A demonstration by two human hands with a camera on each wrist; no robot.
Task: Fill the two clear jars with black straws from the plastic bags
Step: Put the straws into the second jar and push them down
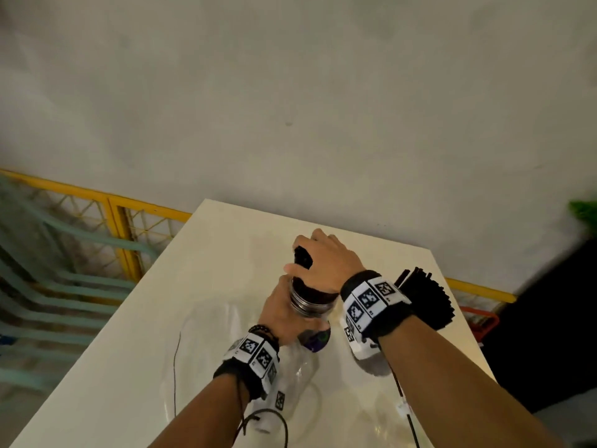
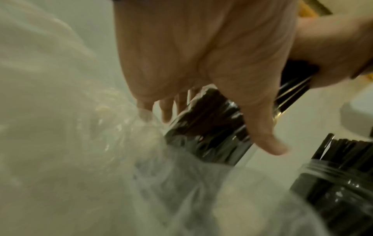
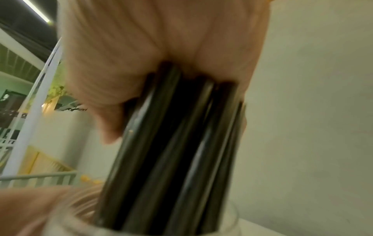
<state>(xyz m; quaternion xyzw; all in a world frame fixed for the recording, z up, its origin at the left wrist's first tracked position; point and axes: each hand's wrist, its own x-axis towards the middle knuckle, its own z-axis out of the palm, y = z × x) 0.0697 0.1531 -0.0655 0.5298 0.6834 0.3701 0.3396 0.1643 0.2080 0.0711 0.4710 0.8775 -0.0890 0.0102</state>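
Note:
A clear jar [image 1: 310, 302] with a threaded neck stands mid-table, and my left hand [image 1: 284, 313] grips it around the side. My right hand [image 1: 326, 263] holds a bundle of black straws [image 1: 303, 257] from above, their lower ends inside the jar's mouth. In the left wrist view my fingers and thumb wrap the jar [image 2: 207, 127], which is dark with straws. The right wrist view shows the straw bundle [image 3: 177, 143] running from my palm down into the jar rim [image 3: 232, 223]. A second jar [image 2: 333, 183], packed with black straws [image 1: 426, 295], stands just to the right.
Crumpled clear plastic bags [image 1: 206, 337] lie on the white table [image 1: 226, 240] left of and below my hands. One loose black straw [image 1: 407, 412] lies near the front right. The table's left edge drops to green chairs [image 1: 48, 286] and a yellow railing [image 1: 122, 234].

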